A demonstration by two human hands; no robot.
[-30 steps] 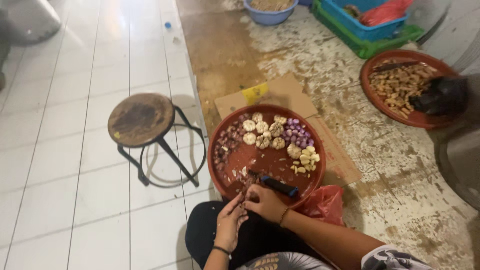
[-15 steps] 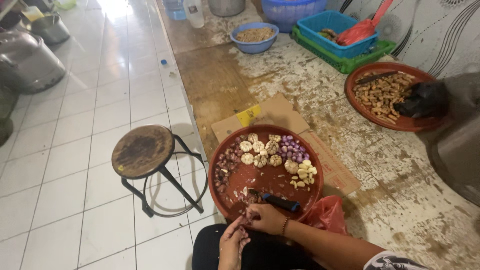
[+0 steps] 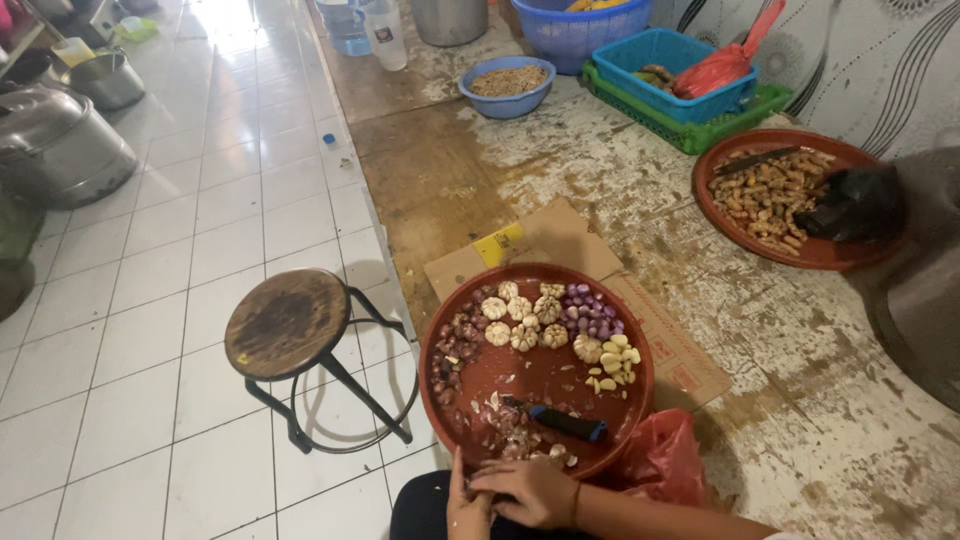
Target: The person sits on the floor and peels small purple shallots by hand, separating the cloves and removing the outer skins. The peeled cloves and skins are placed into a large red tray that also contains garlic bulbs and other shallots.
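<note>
A round red-brown tray (image 3: pixel 450 395) lies on flattened cardboard (image 3: pixel 560 240) on the worn floor. It holds garlic bulbs (image 3: pixel 520 320), peeled cloves (image 3: pixel 610 358), purple shallots (image 3: pixel 590 312), dark shallots (image 3: pixel 455 340) and peelings. A knife with a dark blue handle (image 3: pixel 565 423) lies loose on the tray's near part. My right hand (image 3: pixel 530 492) and my left hand (image 3: pixel 465 512) are pressed together at the tray's near rim, fingers curled. Whatever is between them is hidden.
A round wooden stool on a black metal frame (image 3: pixel 285 322) stands left on white tiles. A red plastic bag (image 3: pixel 665 460) lies right of the tray. Another person's dark-gloved hand (image 3: pixel 850 200) rests on a second red tray (image 3: pixel 790 250). Blue and green baskets, bowls and metal pots sit farther back.
The view has tilted up, so my hands sit lower in the picture. My right hand has drawn back from the knife, which now lies alone on the tray.
</note>
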